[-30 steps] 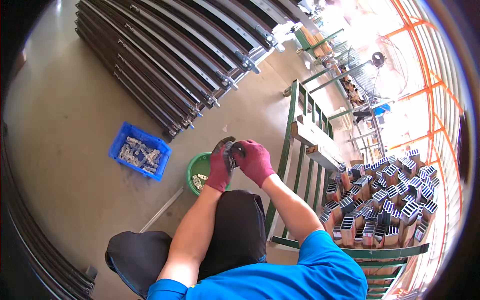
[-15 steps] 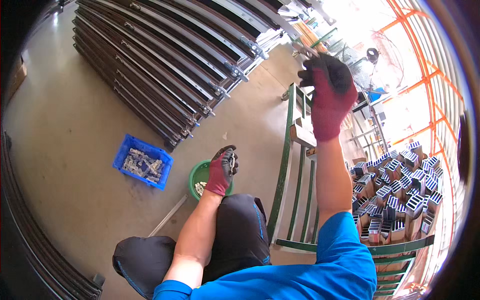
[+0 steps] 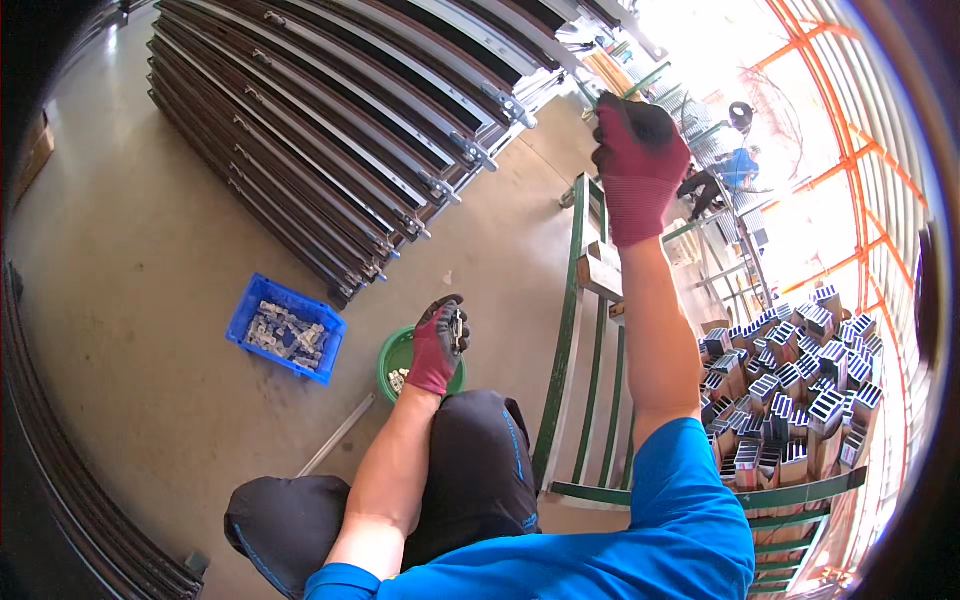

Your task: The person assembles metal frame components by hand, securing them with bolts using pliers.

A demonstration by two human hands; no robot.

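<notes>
I record the small metal part (image 3: 457, 330) in the gloved left hand (image 3: 435, 347), resting against the palm; the fingers are curled around it. This hand hangs above the right side of a green bowl (image 3: 399, 352), in front of the knee. Inside the bowl I see several pale metal pieces (image 3: 398, 380).

The right hand (image 3: 640, 155), also gloved, is raised well apart from the left, toward the upper right. Its fingers appear folded inward; I cannot tell whether they hold anything, since the back of the glove hides them.

Left of the bowl, a blue crate (image 3: 285, 364) of metal fittings (image 3: 288, 332) stands on the floor (image 3: 150, 330). A thin bar (image 3: 337, 436) lies nearby. Beyond, I find a row of long dark profiles (image 3: 300, 160). To the right stands a green rack (image 3: 555, 395), with bundled, slotted pieces (image 3: 790, 390) behind it. A co-worker (image 3: 738, 168) is visible in the background.
</notes>
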